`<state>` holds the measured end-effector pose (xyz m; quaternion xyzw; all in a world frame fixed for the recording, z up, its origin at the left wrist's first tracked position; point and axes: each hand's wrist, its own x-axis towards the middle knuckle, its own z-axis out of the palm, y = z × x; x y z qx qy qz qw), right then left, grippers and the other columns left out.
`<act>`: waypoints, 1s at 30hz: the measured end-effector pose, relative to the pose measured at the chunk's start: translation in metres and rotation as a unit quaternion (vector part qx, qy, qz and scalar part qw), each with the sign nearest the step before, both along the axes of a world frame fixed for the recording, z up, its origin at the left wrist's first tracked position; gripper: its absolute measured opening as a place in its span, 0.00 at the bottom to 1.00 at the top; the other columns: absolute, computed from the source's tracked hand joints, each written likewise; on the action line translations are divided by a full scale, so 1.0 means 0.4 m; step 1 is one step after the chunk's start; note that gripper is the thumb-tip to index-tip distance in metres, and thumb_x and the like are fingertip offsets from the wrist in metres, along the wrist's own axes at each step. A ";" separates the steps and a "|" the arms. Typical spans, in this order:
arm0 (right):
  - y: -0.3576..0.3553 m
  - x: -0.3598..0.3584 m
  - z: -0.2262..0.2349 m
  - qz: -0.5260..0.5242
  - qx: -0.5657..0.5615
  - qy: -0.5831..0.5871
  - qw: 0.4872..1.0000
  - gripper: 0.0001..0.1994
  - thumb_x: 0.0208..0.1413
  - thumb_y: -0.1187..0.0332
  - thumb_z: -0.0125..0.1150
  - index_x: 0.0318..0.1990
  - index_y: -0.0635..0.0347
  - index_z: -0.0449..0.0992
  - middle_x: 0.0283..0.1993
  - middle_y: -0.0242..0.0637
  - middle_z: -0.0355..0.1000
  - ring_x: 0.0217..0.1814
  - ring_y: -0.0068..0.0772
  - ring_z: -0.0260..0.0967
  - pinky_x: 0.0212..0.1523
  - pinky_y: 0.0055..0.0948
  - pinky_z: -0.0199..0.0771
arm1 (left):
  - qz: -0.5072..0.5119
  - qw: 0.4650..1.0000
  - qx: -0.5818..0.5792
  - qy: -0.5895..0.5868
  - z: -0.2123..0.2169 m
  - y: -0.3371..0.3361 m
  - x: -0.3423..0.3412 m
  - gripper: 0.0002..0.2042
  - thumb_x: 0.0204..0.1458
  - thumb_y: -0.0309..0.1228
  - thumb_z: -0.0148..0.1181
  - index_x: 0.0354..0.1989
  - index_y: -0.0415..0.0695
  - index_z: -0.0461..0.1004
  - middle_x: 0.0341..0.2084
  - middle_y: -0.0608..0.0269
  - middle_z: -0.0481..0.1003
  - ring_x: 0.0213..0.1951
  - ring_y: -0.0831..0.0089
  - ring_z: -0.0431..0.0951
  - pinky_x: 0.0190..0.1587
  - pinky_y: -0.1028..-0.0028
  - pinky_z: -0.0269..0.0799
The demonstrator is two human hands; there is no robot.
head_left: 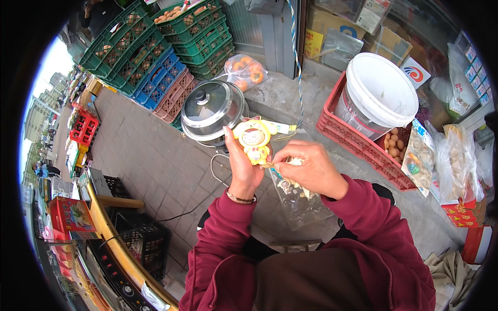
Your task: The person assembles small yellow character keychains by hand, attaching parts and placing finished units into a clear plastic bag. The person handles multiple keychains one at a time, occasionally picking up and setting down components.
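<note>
My left hand (243,165) is wrapped round the side of a yellow cartoon figure (256,150), a small toy with a pale round face and a pale strap (280,127) sticking out to its right. My right hand (314,161) is closed, thumb and finger pinching a small tan piece at the figure's lower edge; whether that piece is part of the figure I cannot tell. Below the right hand lies a clear plastic bag (298,210) with more small pale figures (287,184) in it, partly hidden by the hand.
Ahead stand a lidded pot (210,106), a bag of orange fruit (244,71) and stacked crates (150,78) with eggs. At right, a red crate (358,150) holds a white bucket (384,90) and eggs (394,143). A yellow-edged counter (122,243) and black crate (142,241) are at left.
</note>
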<state>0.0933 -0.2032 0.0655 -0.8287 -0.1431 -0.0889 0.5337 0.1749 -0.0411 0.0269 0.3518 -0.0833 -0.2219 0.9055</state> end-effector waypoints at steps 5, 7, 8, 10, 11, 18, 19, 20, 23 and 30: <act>-0.008 0.008 0.023 -0.068 0.054 -0.030 0.996 0.06 0.52 0.73 0.66 0.36 0.64 0.82 0.37 0.38 0.77 0.37 0.33 0.77 0.40 0.30 0.75 | 0.032 0.997 0.037 0.063 -0.003 -0.008 -0.014 0.39 0.65 0.67 0.27 0.57 0.44 0.71 0.33 0.63 0.79 0.23 0.75 0.75 0.18 0.77 0.66; 0.004 0.008 0.019 -0.076 0.047 -0.078 0.993 0.06 0.51 0.78 0.69 0.37 0.66 0.82 0.38 0.37 0.76 0.39 0.29 0.76 0.42 0.26 0.74 | 0.004 0.999 0.019 0.045 0.001 -0.008 -0.016 0.38 0.66 0.66 0.28 0.57 0.44 0.71 0.36 0.62 0.79 0.26 0.74 0.77 0.19 0.77 0.68; 0.012 0.009 0.014 -0.095 0.041 -0.105 0.989 0.06 0.50 0.78 0.69 0.37 0.65 0.82 0.38 0.37 0.76 0.39 0.30 0.76 0.41 0.27 0.75 | -0.010 0.999 0.001 0.032 0.002 -0.007 -0.018 0.36 0.66 0.64 0.30 0.57 0.44 0.70 0.38 0.61 0.79 0.29 0.73 0.79 0.20 0.77 0.70; 0.030 0.007 0.003 -0.129 0.020 -0.148 0.980 0.07 0.50 0.78 0.70 0.38 0.65 0.83 0.38 0.38 0.76 0.38 0.32 0.77 0.39 0.28 0.76 | -0.007 0.999 -0.001 0.032 -0.002 -0.007 -0.021 0.35 0.67 0.63 0.31 0.58 0.43 0.70 0.41 0.60 0.80 0.33 0.73 0.81 0.21 0.77 0.72; 0.040 0.003 -0.004 -0.131 -0.014 -0.160 0.978 0.07 0.50 0.78 0.70 0.38 0.64 0.83 0.38 0.38 0.76 0.37 0.33 0.77 0.38 0.29 0.76 | 0.011 0.999 0.014 0.045 -0.008 -0.013 -0.026 0.35 0.67 0.63 0.30 0.58 0.43 0.70 0.41 0.61 0.80 0.34 0.73 0.81 0.22 0.78 0.72; 0.061 -0.004 -0.014 -0.152 -0.038 -0.161 0.974 0.08 0.50 0.81 0.69 0.39 0.66 0.82 0.36 0.39 0.75 0.35 0.33 0.77 0.35 0.30 0.76 | 0.087 0.994 0.058 -0.042 -0.052 -0.056 -0.036 0.35 0.70 0.59 0.25 0.59 0.40 0.68 0.50 0.57 0.77 0.51 0.67 0.79 0.54 0.69 0.76; 0.058 -0.001 -0.011 -0.144 -0.043 -0.184 0.971 0.07 0.51 0.79 0.69 0.38 0.65 0.82 0.37 0.39 0.75 0.34 0.36 0.77 0.33 0.32 0.76 | 0.094 0.992 0.066 -0.051 -0.055 -0.056 -0.035 0.34 0.71 0.56 0.24 0.58 0.39 0.70 0.51 0.56 0.77 0.51 0.68 0.79 0.55 0.69 0.75; 0.058 0.001 -0.008 -0.136 -0.052 -0.196 0.970 0.06 0.52 0.78 0.68 0.38 0.63 0.82 0.38 0.38 0.75 0.33 0.38 0.78 0.32 0.33 0.77 | 0.098 0.991 0.081 -0.051 -0.059 -0.055 -0.036 0.34 0.72 0.54 0.23 0.57 0.38 0.71 0.51 0.56 0.77 0.51 0.70 0.78 0.56 0.69 0.74; 0.065 0.000 0.001 -0.131 -0.050 -0.212 0.967 0.06 0.52 0.78 0.68 0.38 0.63 0.82 0.38 0.37 0.75 0.33 0.38 0.78 0.32 0.33 0.77 | 0.134 0.959 0.165 -0.190 -0.068 -0.043 -0.035 0.32 0.73 0.52 0.24 0.57 0.37 0.69 0.46 0.55 0.77 0.47 0.72 0.78 0.50 0.72 0.74; 0.093 -0.031 0.016 -0.157 -0.084 -0.211 0.961 0.08 0.51 0.81 0.68 0.39 0.65 0.82 0.37 0.42 0.75 0.36 0.36 0.77 0.36 0.31 0.76 | 0.153 0.969 0.118 -0.156 -0.066 -0.034 -0.032 0.34 0.72 0.55 0.25 0.59 0.36 0.68 0.49 0.57 0.76 0.49 0.72 0.77 0.55 0.71 0.73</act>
